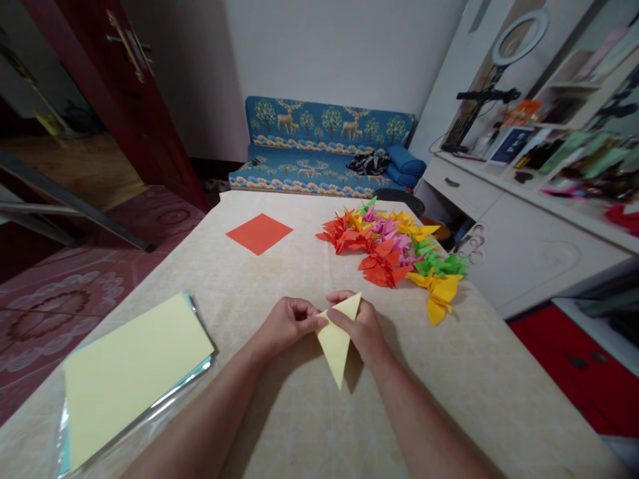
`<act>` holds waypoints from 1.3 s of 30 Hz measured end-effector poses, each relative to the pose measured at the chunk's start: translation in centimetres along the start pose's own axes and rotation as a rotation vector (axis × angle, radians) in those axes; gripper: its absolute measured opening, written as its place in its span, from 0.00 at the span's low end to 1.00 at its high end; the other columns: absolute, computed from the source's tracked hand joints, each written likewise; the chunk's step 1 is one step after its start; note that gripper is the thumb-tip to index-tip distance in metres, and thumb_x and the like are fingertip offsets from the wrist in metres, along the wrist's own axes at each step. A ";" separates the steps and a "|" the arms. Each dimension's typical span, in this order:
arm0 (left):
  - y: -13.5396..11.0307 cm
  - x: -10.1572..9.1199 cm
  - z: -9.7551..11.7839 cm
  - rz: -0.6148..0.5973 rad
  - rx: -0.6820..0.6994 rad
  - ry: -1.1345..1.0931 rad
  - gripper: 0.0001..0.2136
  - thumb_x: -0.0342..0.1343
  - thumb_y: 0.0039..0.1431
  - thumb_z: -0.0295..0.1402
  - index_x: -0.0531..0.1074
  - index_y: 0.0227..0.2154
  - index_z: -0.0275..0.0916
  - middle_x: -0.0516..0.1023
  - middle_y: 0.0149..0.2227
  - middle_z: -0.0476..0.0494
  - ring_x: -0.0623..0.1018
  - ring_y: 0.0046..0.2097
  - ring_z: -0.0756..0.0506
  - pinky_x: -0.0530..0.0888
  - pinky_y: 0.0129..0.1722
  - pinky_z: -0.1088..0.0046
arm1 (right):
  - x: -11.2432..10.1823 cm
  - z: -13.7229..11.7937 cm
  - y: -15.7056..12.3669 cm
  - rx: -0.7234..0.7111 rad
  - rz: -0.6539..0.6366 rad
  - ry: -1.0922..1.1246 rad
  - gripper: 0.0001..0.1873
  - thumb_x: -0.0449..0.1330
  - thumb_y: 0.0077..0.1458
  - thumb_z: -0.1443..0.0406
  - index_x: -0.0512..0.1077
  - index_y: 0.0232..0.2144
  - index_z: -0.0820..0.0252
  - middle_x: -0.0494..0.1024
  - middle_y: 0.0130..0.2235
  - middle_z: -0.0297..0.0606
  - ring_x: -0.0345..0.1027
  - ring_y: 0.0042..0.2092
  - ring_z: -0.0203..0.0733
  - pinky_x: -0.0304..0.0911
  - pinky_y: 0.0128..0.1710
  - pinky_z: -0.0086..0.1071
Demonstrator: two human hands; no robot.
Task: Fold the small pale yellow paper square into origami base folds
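Note:
A folded pale yellow paper [335, 342], shaped like a long triangle pointing toward me, is held just above the beige table [279, 412]. My left hand [288, 322] pinches its left edge with fingers curled. My right hand [363, 326] grips its upper right part, fingers closed around the fold. Both hands meet near the middle of the table.
A pile of folded paper figures [394, 249] in orange, pink, yellow and green lies at the right back. A flat orange paper square [259, 233] lies further back. A stack of paper sheets [130, 369] in plastic wrap sits at the front left. A white cabinet [524, 233] stands right.

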State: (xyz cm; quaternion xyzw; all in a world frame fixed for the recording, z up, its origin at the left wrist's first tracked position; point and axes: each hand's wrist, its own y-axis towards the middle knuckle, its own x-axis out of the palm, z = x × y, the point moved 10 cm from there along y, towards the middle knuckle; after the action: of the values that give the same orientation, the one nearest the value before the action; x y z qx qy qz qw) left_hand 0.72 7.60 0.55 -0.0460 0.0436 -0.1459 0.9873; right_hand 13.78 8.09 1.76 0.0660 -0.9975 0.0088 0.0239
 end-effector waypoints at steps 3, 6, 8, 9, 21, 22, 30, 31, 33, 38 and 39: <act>0.0 0.7 0.1 -0.058 0.040 0.045 0.13 0.63 0.45 0.40 0.74 0.20 0.32 0.70 0.18 0.48 0.64 0.21 0.54 0.56 0.21 0.79 | -0.7 0.6 0.0 0.046 0.078 -0.018 0.13 0.68 0.37 0.60 0.72 0.24 0.62 0.70 0.20 0.31 0.63 0.21 0.35 0.57 0.19 0.26; 0.0 0.6 0.0 -0.045 0.020 -0.041 0.13 0.61 0.46 0.41 0.75 0.22 0.33 0.74 0.21 0.45 0.68 0.23 0.52 0.61 0.23 0.77 | -1.6 0.8 0.1 0.024 0.164 0.033 0.12 0.68 0.37 0.60 0.72 0.23 0.63 0.71 0.19 0.31 0.62 0.21 0.34 0.56 0.20 0.27; 0.0 0.6 0.0 -0.041 0.005 -0.091 0.14 0.60 0.48 0.42 0.76 0.23 0.33 0.76 0.23 0.44 0.70 0.24 0.50 0.64 0.25 0.76 | -2.3 0.9 0.1 -0.005 0.213 0.062 0.12 0.67 0.39 0.60 0.73 0.23 0.63 0.71 0.20 0.31 0.62 0.21 0.34 0.56 0.20 0.27; -0.1 0.6 0.1 -0.041 -0.003 -0.103 0.14 0.60 0.48 0.42 0.76 0.23 0.33 0.76 0.24 0.43 0.70 0.25 0.50 0.64 0.25 0.76 | -2.5 1.0 0.1 -0.022 0.234 0.078 0.12 0.67 0.40 0.59 0.72 0.23 0.63 0.71 0.20 0.31 0.62 0.21 0.34 0.56 0.21 0.27; -0.3 -1.4 -1.0 0.124 -0.121 -0.250 0.14 0.60 0.47 0.43 0.71 0.22 0.34 0.67 0.16 0.53 0.61 0.17 0.56 0.54 0.19 0.80 | -6.0 0.4 0.0 -0.184 0.452 0.302 0.15 0.63 0.48 0.58 0.65 0.21 0.61 0.65 0.20 0.28 0.55 0.21 0.28 0.53 0.21 0.23; -0.2 -1.6 -1.0 0.134 -0.112 -0.240 0.15 0.60 0.47 0.43 0.70 0.21 0.34 0.65 0.15 0.53 0.60 0.17 0.56 0.53 0.19 0.80 | -5.2 0.0 0.1 -0.185 0.384 0.256 0.14 0.62 0.49 0.58 0.66 0.22 0.61 0.66 0.21 0.29 0.56 0.22 0.29 0.53 0.22 0.23; 0.3 -1.7 -0.4 0.127 0.006 -0.171 0.17 0.54 0.54 0.43 0.66 0.19 0.34 0.61 0.17 0.54 0.57 0.20 0.56 0.51 0.21 0.79 | 0.5 -1.2 -0.7 -0.150 -0.005 0.170 0.14 0.59 0.52 0.55 0.70 0.33 0.59 0.69 0.27 0.32 0.61 0.27 0.34 0.56 0.26 0.25; 0.3 -1.7 -0.5 0.125 -0.001 -0.165 0.17 0.54 0.54 0.43 0.65 0.20 0.34 0.60 0.17 0.54 0.57 0.20 0.55 0.51 0.21 0.79 | 0.6 -1.3 -0.7 -0.149 -0.018 0.180 0.14 0.58 0.52 0.54 0.70 0.33 0.59 0.69 0.27 0.32 0.60 0.27 0.34 0.56 0.26 0.25; 0.3 -1.5 -0.7 0.120 -0.022 -0.157 0.17 0.54 0.54 0.43 0.65 0.20 0.34 0.60 0.17 0.54 0.57 0.20 0.55 0.51 0.21 0.79 | 0.8 -1.4 -0.7 -0.150 -0.043 0.205 0.14 0.58 0.52 0.54 0.69 0.33 0.59 0.68 0.27 0.32 0.60 0.27 0.34 0.56 0.26 0.26; 0.3 -1.0 -0.6 0.093 -0.028 -0.138 0.17 0.54 0.53 0.43 0.66 0.20 0.34 0.61 0.17 0.54 0.56 0.20 0.55 0.51 0.21 0.78 | 0.8 -1.3 -0.7 -0.162 -0.048 0.261 0.12 0.57 0.55 0.56 0.68 0.29 0.60 0.65 0.25 0.30 0.57 0.27 0.32 0.53 0.26 0.25; 0.3 -0.9 -0.4 0.085 -0.021 -0.130 0.17 0.54 0.53 0.43 0.66 0.20 0.34 0.61 0.17 0.54 0.56 0.20 0.55 0.51 0.21 0.78 | 0.7 -1.1 -0.7 -0.159 -0.039 0.263 0.12 0.57 0.55 0.57 0.67 0.28 0.60 0.65 0.25 0.30 0.57 0.26 0.32 0.53 0.25 0.24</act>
State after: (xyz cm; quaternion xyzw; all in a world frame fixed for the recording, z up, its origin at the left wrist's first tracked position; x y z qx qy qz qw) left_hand -0.13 8.10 0.17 -0.0638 -0.0174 -0.0999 0.9928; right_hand 13.26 7.37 2.95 0.0815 -0.9818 -0.0620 0.1598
